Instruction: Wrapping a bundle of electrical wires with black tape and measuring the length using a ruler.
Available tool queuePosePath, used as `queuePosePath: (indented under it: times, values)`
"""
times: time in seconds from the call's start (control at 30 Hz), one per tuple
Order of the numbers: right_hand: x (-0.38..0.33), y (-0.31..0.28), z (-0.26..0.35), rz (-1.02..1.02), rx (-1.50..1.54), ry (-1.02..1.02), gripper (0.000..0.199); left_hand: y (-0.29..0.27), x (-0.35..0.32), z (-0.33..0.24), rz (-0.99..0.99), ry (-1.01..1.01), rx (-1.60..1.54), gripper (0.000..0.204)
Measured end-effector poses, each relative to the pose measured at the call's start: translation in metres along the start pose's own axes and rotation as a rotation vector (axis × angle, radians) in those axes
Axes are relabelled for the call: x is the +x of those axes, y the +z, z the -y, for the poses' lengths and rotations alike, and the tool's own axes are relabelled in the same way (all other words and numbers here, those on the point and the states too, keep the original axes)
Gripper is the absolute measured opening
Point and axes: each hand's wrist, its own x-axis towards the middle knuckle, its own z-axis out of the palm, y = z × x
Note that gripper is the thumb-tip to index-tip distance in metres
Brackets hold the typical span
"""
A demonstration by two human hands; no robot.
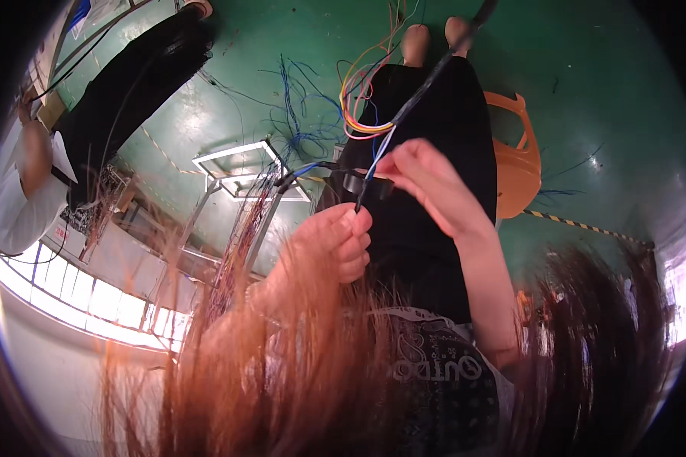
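Observation:
My left hand (331, 240) is closed in a pinch around the lower end of a wire bundle, where a short black wrapped piece (360, 206) shows above the fingertips. Blue and white wires (381, 152) run up from there into a long black-wrapped harness (434, 80). A roll of black tape (372, 187) lies against the wires just above my left fingers. Slightly blurred, my right hand (427, 179) has its thumb and fingers closed at the roll's upper right edge. Yellow, orange and pink wires (351, 110) loop out left of the harness.
A black and blue cable branch (297, 177) reaches left toward a white metal frame (240, 171) hung with many wires. Loose blue wires (290, 99) litter the green floor. An orange plastic stool (518, 175) stands at right. Another person's dark-trousered leg (137, 95) is at upper left.

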Motion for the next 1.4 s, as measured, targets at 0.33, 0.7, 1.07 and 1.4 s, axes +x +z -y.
queuePosePath:
  times: [0.33,0.7,1.07,1.4]
  values:
    - [-0.022,0.012,0.006,0.325,0.041,0.010,0.037,0.022,-0.006,-0.018,-0.051,-0.200,-0.014,0.018]
    - [-0.070,0.029,0.053,0.298,-0.420,0.000,0.012,0.008,-0.020,-0.029,0.060,0.289,1.236,0.021]
    - [-0.026,0.054,0.076,-0.281,-0.624,-0.535,0.035,0.040,-0.034,-0.086,0.088,0.223,0.627,0.026]
    - [0.015,0.108,0.120,-0.471,-0.685,-1.047,0.013,0.105,-0.076,-0.139,0.413,0.431,0.437,0.013]
